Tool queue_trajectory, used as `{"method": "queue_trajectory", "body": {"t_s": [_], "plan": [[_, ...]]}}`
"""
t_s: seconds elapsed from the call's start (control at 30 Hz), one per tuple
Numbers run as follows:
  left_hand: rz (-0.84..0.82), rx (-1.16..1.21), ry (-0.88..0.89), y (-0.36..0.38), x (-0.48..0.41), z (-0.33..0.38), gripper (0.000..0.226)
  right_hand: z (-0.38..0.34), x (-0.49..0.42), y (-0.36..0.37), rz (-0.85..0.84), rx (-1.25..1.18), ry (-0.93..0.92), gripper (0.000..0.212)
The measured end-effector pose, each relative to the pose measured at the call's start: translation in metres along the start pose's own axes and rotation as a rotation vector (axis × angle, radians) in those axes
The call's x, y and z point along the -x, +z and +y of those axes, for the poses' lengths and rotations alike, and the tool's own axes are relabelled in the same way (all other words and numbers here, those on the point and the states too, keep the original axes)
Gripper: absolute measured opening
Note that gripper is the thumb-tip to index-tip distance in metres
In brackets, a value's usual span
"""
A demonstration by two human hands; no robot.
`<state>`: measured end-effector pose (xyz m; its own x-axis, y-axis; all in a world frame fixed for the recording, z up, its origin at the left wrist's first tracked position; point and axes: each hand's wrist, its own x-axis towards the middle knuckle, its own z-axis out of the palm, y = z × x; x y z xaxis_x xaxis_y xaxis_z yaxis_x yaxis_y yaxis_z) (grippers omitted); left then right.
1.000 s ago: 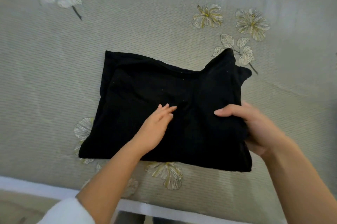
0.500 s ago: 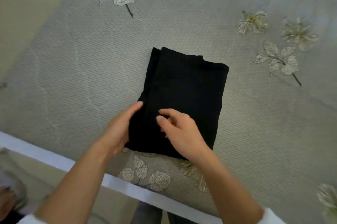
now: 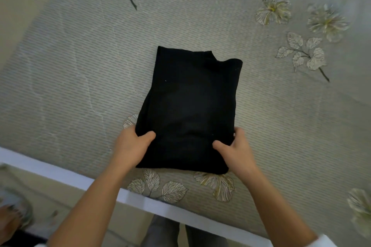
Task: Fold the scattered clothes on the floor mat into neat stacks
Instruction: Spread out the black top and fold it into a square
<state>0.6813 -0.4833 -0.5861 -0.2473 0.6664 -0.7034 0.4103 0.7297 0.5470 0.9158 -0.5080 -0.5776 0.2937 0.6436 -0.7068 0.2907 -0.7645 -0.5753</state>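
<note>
Gripping folded black garment [image 3: 192, 106], both hands [image 3: 132, 146]

The folded garment [image 3: 192, 106] is matt black cloth with faint lint specks, lying on a woven, finely ribbed grey-green floor mat [image 3: 80, 66] with a smooth white border at 7 o'clock.

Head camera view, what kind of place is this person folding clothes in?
Probably a home, on the floor. A woven floor mat printed with flowers and leaves, edged in white, lies on pale flooring, and both hands grip a folded black garment on it.
</note>
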Motion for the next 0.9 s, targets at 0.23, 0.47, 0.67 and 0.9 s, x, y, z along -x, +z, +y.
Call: {"method": "queue_trajectory", "body": {"t_s": [0.23,0.47,0.67,0.9], "plan": [[-0.930,-0.197,-0.244,0.045,0.053,0.016,0.032,-0.031,-0.029,-0.081,0.207,0.339,-0.206,0.042],[-0.534,-0.029,0.387,0.097,0.071,0.072,0.026,-0.019,-0.035,-0.089,0.509,0.664,-0.453,0.056],[0.100,-0.716,0.959,0.108,-0.005,0.097,0.055,0.032,-0.023,-0.031,0.461,0.771,-0.379,0.065],[0.044,-0.998,0.782,0.100,-0.056,0.046,0.059,0.072,-0.031,-0.020,0.385,0.807,-0.274,0.057]]}}
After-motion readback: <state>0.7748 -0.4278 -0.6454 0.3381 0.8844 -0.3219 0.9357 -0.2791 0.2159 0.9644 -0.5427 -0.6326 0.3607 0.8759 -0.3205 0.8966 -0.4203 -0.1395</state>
